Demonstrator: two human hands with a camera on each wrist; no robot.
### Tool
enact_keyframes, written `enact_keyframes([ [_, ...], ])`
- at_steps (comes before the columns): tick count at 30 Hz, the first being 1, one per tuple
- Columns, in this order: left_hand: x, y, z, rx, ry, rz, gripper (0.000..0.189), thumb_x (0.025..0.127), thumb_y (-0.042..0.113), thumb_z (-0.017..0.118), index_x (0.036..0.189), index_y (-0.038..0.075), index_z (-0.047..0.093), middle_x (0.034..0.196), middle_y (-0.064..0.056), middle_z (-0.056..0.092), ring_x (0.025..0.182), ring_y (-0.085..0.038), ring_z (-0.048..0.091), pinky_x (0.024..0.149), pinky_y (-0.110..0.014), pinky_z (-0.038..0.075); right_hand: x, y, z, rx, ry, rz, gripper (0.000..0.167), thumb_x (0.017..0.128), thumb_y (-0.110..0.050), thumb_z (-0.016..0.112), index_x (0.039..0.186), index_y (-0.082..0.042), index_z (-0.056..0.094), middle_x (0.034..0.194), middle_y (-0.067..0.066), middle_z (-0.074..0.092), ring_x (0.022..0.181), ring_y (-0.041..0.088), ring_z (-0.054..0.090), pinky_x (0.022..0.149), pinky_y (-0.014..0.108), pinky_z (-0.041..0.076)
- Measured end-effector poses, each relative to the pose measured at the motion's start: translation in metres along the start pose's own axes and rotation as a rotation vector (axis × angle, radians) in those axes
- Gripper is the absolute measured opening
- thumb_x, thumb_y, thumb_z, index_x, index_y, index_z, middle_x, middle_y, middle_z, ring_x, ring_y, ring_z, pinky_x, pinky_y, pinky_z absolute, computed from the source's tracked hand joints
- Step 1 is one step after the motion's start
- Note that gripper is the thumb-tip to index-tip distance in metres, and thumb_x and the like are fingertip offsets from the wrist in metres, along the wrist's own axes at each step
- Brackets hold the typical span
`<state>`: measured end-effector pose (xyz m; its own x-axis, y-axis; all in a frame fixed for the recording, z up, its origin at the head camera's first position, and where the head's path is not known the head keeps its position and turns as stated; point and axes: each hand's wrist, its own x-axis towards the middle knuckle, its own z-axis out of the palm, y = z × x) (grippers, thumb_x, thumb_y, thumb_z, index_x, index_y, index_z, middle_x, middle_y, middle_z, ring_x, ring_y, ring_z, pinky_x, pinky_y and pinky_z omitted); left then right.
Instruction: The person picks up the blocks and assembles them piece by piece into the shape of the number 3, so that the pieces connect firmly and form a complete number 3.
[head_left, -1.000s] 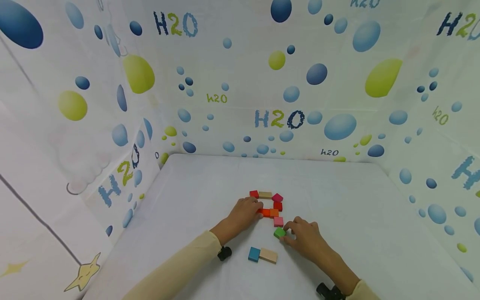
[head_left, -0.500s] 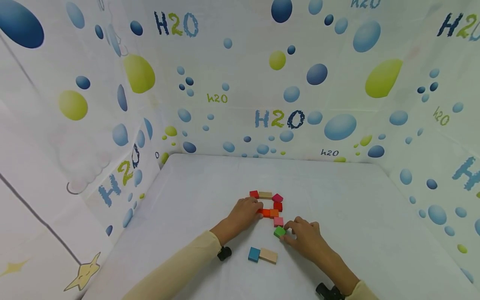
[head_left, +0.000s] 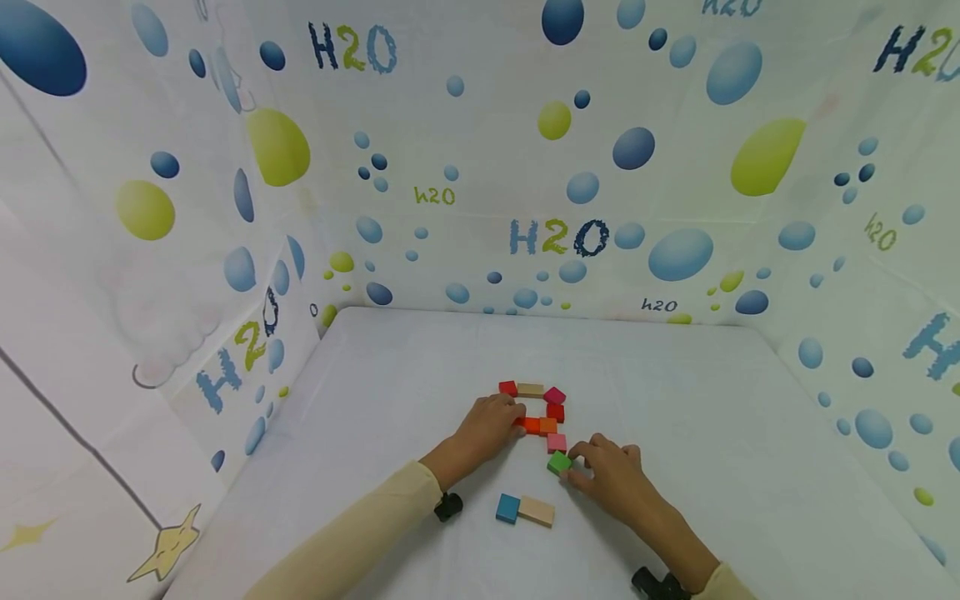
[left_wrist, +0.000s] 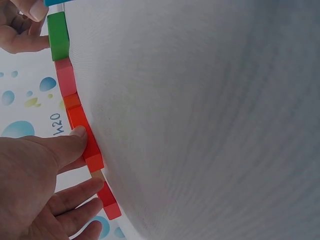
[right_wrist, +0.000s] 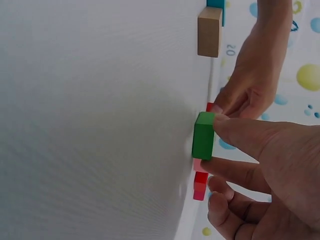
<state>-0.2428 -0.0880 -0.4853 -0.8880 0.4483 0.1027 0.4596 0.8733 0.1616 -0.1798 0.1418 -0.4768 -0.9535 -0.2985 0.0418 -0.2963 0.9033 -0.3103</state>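
My right hand (head_left: pixel 615 479) pinches a green block (head_left: pixel 558 463) between thumb and index finger, as the right wrist view shows. Its other fingers curl loosely. Just beyond the green block lies a pink block (head_left: pixel 557 443), touching an orange block (head_left: pixel 548 426). At the left of that row my left hand (head_left: pixel 489 427) holds a red-orange block (left_wrist: pixel 86 135), thumb on its near face and index finger behind. A red block (head_left: pixel 555 412), a magenta block (head_left: pixel 554 395), a beige block (head_left: pixel 530 389) and another red block (head_left: pixel 508 388) continue the curved line at the back.
Nearer the person, a blue block (head_left: pixel 507 508) and a plain wooden block (head_left: pixel 536 511) lie side by side on the white tabletop (head_left: pixel 420 358). Printed cloth walls (head_left: pixel 480 125) with bubbles and H2O lettering enclose the back and sides.
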Motion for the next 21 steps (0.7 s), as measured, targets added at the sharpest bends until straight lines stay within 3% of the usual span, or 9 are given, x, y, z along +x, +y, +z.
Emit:
enact_keyframes([
  [8,0.001,-0.001,-0.001,0.000,-0.007,-0.004,0.031,0.098,0.032,0.076,0.125,0.018,0.072,0.126,-0.005,0.071,0.124,-0.022,0.062,0.111,-0.043,0.051,-0.007,-0.005,-0.007,0.014,-0.021,-0.026,0.035,0.085,-0.037,0.089,0.112,-0.020,0.075,0.092,-0.005,0.061,0.087,0.011,0.062,0.079,0.043,0.043],
  [15,0.000,0.000,-0.003,0.006,-0.010,0.005,0.031,0.099,0.032,0.075,0.126,0.017,0.072,0.127,-0.006,0.071,0.124,-0.023,0.062,0.111,-0.043,0.051,-0.019,-0.020,-0.012,0.064,-0.204,-0.147,0.039,0.081,-0.043,0.091,0.110,-0.022,0.076,0.096,-0.006,0.061,0.093,0.012,0.059,0.076,0.040,0.040],
  [21,-0.001,0.001,-0.004,0.008,-0.014,-0.005,0.031,0.099,0.032,0.075,0.126,0.017,0.072,0.128,-0.006,0.071,0.124,-0.022,0.062,0.112,-0.043,0.050,-0.025,-0.027,-0.004,0.049,-0.286,-0.137,0.035,0.078,-0.042,0.093,0.102,-0.024,0.076,0.095,-0.008,0.059,0.095,0.013,0.059,0.078,0.040,0.038],
])
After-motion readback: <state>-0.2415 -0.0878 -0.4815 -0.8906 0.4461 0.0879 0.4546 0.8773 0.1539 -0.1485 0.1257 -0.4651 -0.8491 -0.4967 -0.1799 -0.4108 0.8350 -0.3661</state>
